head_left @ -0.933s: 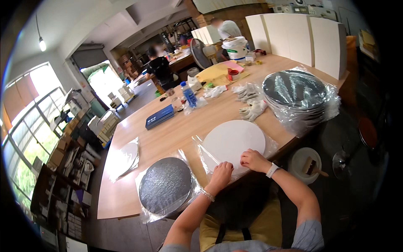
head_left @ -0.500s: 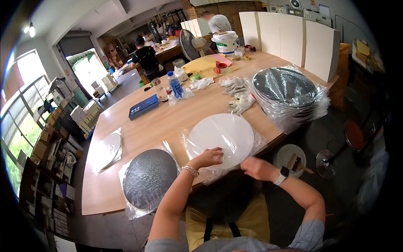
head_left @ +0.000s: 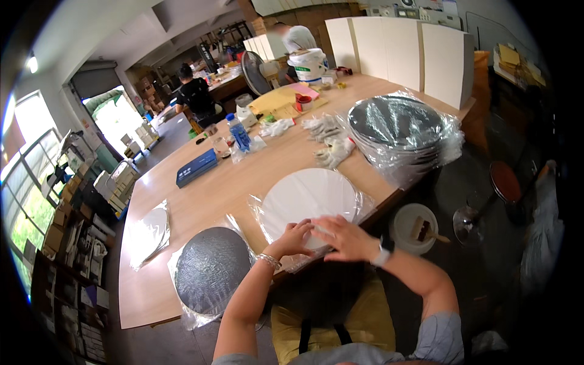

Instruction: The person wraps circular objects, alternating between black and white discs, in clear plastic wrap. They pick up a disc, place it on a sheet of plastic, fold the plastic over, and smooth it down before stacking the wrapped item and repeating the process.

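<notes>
On the table (head_left: 198, 204): bagged white disc (head_left: 310, 198).
Left hand (head_left: 291, 239) curled near its rim, grip indiscernible; right hand (head_left: 345, 239) spread open, empty.

1. Left grip (head_left: 291, 238), curled, and right grip (head_left: 347, 238), spread, are close together over the white disc (head_left: 310, 194) at the tabletop's (head_left: 188, 207) near edge.
2. Dark disc (head_left: 214, 267) in clear plastic (head_left: 233, 222): near edge, toward the left corner.
3. Stack of wrapped dark discs (head_left: 398, 121): near edge, farther right.
</notes>
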`<state>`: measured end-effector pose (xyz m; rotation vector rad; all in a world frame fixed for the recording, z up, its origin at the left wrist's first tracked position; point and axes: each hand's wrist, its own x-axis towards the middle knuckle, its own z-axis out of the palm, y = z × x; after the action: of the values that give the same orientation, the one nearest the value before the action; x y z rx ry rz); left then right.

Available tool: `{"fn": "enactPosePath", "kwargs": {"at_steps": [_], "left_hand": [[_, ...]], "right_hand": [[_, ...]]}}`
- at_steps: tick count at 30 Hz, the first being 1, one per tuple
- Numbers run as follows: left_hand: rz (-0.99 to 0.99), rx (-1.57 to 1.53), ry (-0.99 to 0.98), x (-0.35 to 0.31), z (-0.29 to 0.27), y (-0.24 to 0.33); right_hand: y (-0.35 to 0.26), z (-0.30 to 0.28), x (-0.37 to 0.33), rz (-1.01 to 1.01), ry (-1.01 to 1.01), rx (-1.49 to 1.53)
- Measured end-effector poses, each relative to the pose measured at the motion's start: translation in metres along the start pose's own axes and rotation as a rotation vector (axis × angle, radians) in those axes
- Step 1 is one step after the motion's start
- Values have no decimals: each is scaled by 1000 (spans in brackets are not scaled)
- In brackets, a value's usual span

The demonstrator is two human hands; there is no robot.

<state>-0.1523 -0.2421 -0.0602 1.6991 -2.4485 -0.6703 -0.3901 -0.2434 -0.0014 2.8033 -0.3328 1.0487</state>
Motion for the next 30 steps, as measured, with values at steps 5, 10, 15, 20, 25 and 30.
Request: {"fn": "enactPosePath", "kwargs": {"at_steps": [5,10,15,20,25,30], "left_hand": [[15,103,46,-1,5,3],[-96,219,27,-12,1,40],[74,208,272,-13,9,53],[46,-67,517,-24,13,34],[264,244,662,-25,24,75],[228,221,503,-3,35,107]], "right_hand": [[23,2,-100,116,-301,-250],[27,-25,-68,190,-115,34],[56,16,-98,139,-323,114],[36,44,-120,309,56,230],[23,61,-101,632,137,198],[24,59,-94,742,201,220]]}}
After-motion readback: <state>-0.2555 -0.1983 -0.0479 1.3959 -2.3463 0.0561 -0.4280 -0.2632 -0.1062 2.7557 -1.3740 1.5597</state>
